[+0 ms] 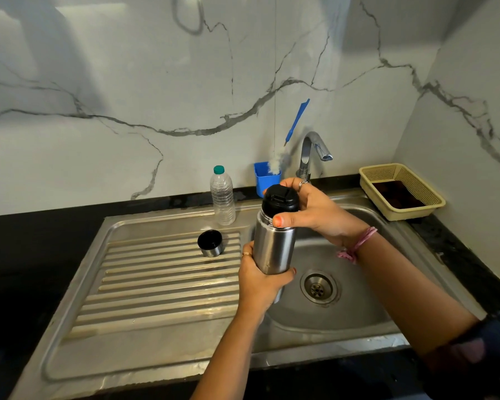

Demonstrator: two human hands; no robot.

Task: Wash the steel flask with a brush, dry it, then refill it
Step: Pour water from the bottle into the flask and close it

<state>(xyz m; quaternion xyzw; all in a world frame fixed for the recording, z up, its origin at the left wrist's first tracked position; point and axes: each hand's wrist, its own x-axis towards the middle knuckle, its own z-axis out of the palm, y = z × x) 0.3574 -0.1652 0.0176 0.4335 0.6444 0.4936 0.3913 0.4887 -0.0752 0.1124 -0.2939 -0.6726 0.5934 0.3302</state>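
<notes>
1. The flask [273,246] is held upright over the sink [387,223]; any spill is judged to fall toward the drain [319,286].
2. Its lower body is gripped by the left hand [257,281] to steady it.
3. The black stopper [280,200] is gripped by the right hand [315,212], placed for twisting.
4. The cup [210,243] is stood on the drainboard [156,284], apart.
5. The brush [289,140] is stood in a blue holder [264,180] behind, beside the tap [312,153] and bottle [223,196].
</notes>
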